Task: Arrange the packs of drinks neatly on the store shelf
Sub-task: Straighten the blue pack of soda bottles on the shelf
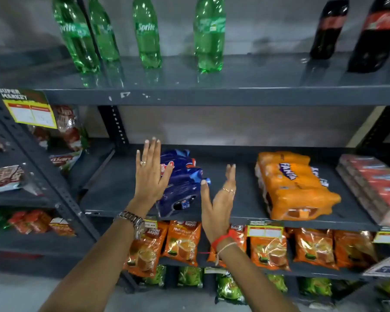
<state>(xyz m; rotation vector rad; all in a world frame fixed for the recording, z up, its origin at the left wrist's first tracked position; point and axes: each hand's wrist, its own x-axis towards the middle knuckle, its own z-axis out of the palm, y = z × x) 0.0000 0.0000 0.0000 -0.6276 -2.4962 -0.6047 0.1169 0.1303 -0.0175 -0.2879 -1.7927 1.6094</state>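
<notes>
Partway done: Fanta pack [295,185] and red pack [374,185] shelved, blue Pepsi pack [180,183] askew between open, flat hands, left [149,176] touching, right [221,201] beside.

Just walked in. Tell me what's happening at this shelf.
A person is stocking drink packs on the middle shelf. Both open hands flank a blue pack: the left hand rests flat against its left side, the right hand is just off its right. An orange Fanta pack and a red pack lie further right.

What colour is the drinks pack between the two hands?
Dark blue pack, seen best in the head view, on the middle shelf.
</notes>
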